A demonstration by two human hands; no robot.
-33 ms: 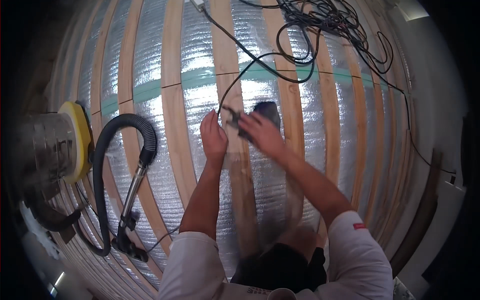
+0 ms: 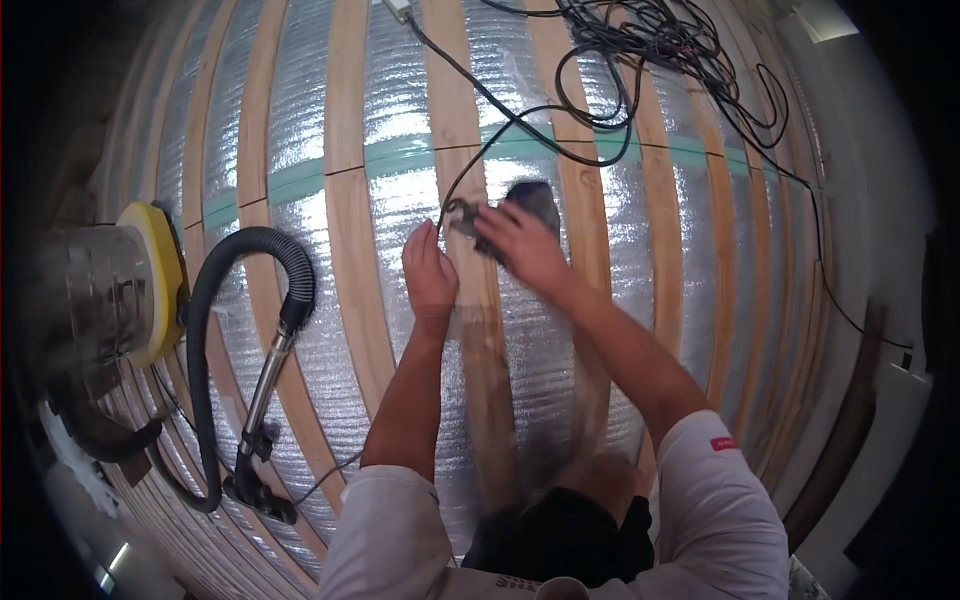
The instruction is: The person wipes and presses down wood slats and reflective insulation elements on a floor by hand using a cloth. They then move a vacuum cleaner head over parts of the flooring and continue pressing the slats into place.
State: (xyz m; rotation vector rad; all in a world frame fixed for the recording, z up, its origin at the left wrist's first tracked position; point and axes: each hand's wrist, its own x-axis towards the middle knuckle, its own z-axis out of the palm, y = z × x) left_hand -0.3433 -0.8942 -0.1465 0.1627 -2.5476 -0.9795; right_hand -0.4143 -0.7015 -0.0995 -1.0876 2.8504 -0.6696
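My left hand (image 2: 432,275) is closed at the end of a black cord (image 2: 463,187), its fingers pressed together where the cord reaches them. To its right, my right hand (image 2: 525,245) grips a dark handheld tool (image 2: 535,205), its kind blurred and partly hidden under the hand. A greyish part with a curved end juts out toward my left hand. Both hands are over a pale wooden batten (image 2: 465,310) and the shiny foil insulation (image 2: 530,320) beside it.
At the left stands a vacuum cleaner with a yellow rim (image 2: 157,285), its black hose (image 2: 200,350) and metal tube (image 2: 265,390) lying over the battens. A tangled heap of black cable (image 2: 650,40) lies at the far right. Green tape (image 2: 400,157) crosses the foil.
My right hand and the dark tool have shifted slightly away from me. My left hand has hardly moved.
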